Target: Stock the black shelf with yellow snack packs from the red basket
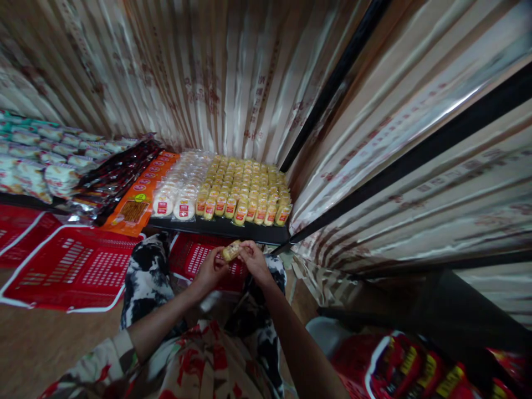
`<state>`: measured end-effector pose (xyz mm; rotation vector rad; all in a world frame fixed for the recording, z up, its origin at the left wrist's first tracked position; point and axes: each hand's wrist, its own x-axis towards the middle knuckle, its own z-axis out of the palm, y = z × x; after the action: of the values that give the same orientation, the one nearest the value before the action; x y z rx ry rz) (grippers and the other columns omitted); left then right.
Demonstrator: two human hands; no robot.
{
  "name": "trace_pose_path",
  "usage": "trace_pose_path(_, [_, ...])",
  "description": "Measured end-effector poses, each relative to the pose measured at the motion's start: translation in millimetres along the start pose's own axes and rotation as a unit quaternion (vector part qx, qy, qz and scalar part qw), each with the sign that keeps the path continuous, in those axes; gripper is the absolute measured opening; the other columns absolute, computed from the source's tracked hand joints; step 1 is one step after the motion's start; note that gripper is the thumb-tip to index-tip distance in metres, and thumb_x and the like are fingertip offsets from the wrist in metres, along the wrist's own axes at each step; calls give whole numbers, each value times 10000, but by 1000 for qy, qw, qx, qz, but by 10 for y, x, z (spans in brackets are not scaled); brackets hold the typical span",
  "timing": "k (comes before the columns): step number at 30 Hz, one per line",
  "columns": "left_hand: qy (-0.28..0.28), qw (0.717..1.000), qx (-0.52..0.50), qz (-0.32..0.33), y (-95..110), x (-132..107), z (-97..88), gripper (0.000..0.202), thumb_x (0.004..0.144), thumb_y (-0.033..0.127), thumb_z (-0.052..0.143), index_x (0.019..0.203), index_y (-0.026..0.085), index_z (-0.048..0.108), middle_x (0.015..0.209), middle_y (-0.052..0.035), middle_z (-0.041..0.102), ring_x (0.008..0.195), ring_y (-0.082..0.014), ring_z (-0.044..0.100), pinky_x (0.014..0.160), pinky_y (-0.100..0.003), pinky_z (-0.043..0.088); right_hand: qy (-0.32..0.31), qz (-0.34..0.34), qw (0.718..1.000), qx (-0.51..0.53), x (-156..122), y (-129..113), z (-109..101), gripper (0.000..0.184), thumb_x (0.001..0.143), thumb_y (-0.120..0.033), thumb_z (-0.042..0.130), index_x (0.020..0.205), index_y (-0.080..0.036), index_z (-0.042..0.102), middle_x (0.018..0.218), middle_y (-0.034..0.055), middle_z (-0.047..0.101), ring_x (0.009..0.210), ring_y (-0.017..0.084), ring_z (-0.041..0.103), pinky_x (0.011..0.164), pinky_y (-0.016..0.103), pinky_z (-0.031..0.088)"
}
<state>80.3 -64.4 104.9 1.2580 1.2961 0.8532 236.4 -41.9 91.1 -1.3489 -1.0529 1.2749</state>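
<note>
Between both hands, above my lap, is a small yellow wrapped snack cake (231,251). My left hand (211,268) has its fingers closed on the left end of it. At the other end, the fingertips of my right hand (253,259) pinch the wrapper. Just beyond my hands, a black shelf (220,227) carries rows of similar yellow wrapped cakes (245,191). Left of those rows stand white round wrapped cakes (183,208) in clear packets with red labels. The print on the held cake is too blurred to read.
An orange snack packet (129,209) and dark shiny packets (116,177) lie further left, beside white-and-teal packets (54,155). Red baskets (75,266) with white handles sit at the lower left. Red and yellow packets (428,368) fill the lower right. Black bars (399,155) cross the pleated sheeting.
</note>
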Motion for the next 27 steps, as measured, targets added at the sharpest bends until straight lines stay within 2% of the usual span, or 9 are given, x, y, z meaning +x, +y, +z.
trace_pose_path(4, [9, 993, 83, 84, -4, -50, -30, 543, 684, 181, 586, 1213, 175, 464, 1089, -93, 591, 792, -157, 594, 678, -298, 496, 14, -6, 999, -49, -10, -30, -11, 175, 722, -357, 554, 806, -208, 518, 678, -9, 630, 568, 141, 585, 524, 240, 467])
trace_pose_path(6, [14, 987, 105, 118, -7, -69, -33, 476, 712, 206, 578, 1182, 188, 500, 1122, -95, 582, 841, -171, 583, 725, -317, 493, 11, -26, 991, -127, -35, -106, -12, 157, 749, -350, 536, 821, -211, 544, 657, -25, 619, 564, 134, 573, 532, 232, 457])
trace_pose_path(8, [19, 988, 97, 122, -14, -73, -16, 374, 742, 255, 572, 1109, 190, 542, 1081, -84, 600, 852, -179, 579, 734, -318, 489, 8, -46, 972, -229, -63, -221, -12, 167, 773, -354, 526, 845, -214, 582, 635, -36, 599, 575, 130, 561, 560, 232, 447])
trace_pose_path(11, [23, 998, -29, 44, -19, -53, 27, 316, 772, 351, 563, 1035, 178, 536, 955, -63, 632, 757, -162, 605, 646, -283, 494, -14, -68, 949, -308, -82, -377, -19, 251, 805, -336, 497, 990, -216, 618, 653, -31, 586, 603, 129, 560, 598, 238, 442])
trace_pose_path(14, [14, 980, -192, -58, 12, -34, 54, 339, 757, 379, 604, 1008, 173, 507, 909, -51, 642, 729, -148, 640, 580, -228, 483, -49, -69, 960, -268, -55, -414, -43, 404, 808, -235, 463, 1204, -208, 538, 726, -24, 600, 608, 110, 575, 609, 224, 456])
trace_pose_path(16, [8, 966, -243, -94, 51, -35, 56, 337, 734, 344, 643, 990, 172, 506, 904, -46, 644, 714, -136, 650, 556, -200, 471, -59, -57, 968, -239, -28, -385, -65, 447, 801, -189, 446, 1243, -192, 509, 750, -19, 608, 606, 101, 582, 612, 216, 466])
trace_pose_path(22, [-5, 949, -281, -144, 131, -38, 54, 263, 747, 272, 626, 959, 164, 513, 847, -34, 645, 591, -104, 631, 479, -181, 439, -57, -52, 966, -249, -35, -366, -123, 401, 824, -207, 447, 1210, -162, 547, 674, -29, 570, 549, 102, 551, 587, 228, 470])
trace_pose_path(25, [-18, 954, -271, -129, 162, 27, 43, 276, 734, 292, 620, 950, 153, 519, 799, -24, 649, 550, -97, 616, 493, -188, 444, -18, -113, 948, -297, -81, -417, -158, 405, 827, -239, 489, 1222, -182, 554, 710, -18, 557, 582, 109, 543, 622, 242, 483])
trace_pose_path(27, [-25, 963, -244, -115, 206, 100, 24, 284, 716, 325, 616, 917, 147, 524, 729, -7, 645, 493, -88, 585, 471, -187, 423, 10, -176, 922, -344, -113, -449, -189, 414, 817, -258, 534, 1226, -203, 563, 822, 16, 556, 667, 123, 555, 678, 262, 498])
